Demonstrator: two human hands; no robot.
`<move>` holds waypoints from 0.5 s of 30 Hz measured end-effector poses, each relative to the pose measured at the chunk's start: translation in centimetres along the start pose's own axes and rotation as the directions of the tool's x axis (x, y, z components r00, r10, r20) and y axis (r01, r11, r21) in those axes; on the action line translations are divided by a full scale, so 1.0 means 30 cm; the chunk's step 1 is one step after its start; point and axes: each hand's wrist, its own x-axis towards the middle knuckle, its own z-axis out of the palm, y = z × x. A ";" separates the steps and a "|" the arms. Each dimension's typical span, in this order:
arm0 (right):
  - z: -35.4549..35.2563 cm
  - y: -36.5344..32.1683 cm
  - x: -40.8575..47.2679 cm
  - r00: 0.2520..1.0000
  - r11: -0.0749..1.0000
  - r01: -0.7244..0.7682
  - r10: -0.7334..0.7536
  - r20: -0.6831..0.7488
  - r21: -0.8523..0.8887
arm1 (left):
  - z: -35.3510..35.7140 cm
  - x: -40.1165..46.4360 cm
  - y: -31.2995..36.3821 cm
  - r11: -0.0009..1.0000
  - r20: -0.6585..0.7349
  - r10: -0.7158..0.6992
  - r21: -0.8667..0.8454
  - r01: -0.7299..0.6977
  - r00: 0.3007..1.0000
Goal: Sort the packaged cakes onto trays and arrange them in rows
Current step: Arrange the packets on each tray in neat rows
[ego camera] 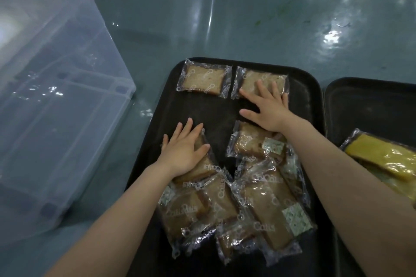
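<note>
A black tray (301, 101) holds brown cakes in clear wrappers. Two lie side by side along its far edge: one at the left (203, 80) and one at the right (249, 81). My right hand (267, 108) rests flat on the right one, fingers spread and straight. My left hand (184, 149) lies flat on another wrapped cake (207, 166) at the tray's left side. Several more wrapped cakes (265, 204) lie in a loose heap on the near half of the tray.
A second black tray (369, 105) stands to the right, with yellow wrapped cakes (382, 157) on its near part. A large clear plastic storage box (56, 108) sits at the left on the teal table covered with clear film (225, 24).
</note>
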 end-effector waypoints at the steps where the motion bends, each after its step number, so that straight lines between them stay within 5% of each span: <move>1: -0.006 -0.002 0.000 1.000 1.000 -0.001 0.001 0.004 -0.009 | 0.001 -0.001 0.000 1.000 -0.002 0.001 -0.006 -0.001 1.000; 5: -0.032 -0.054 -0.047 0.982 0.996 0.055 -0.041 -0.183 0.073 | -0.007 -0.008 -0.003 0.997 -0.012 0.009 -0.082 -0.010 1.000; 8: -0.038 -0.135 -0.130 0.932 0.953 0.236 -0.167 -0.320 0.188 | -0.033 -0.018 -0.018 0.966 -0.175 0.031 -0.247 -0.074 0.984; 10: -0.031 -0.191 -0.187 0.933 0.922 0.296 -0.223 -0.282 0.251 | -0.057 -0.030 -0.037 0.947 -0.268 0.007 -0.307 -0.093 0.963; 15: -0.011 -0.302 -0.282 0.972 0.923 0.221 -0.183 -0.147 0.314 | -0.093 -0.049 -0.081 0.935 -0.256 -0.087 -0.354 -0.009 0.963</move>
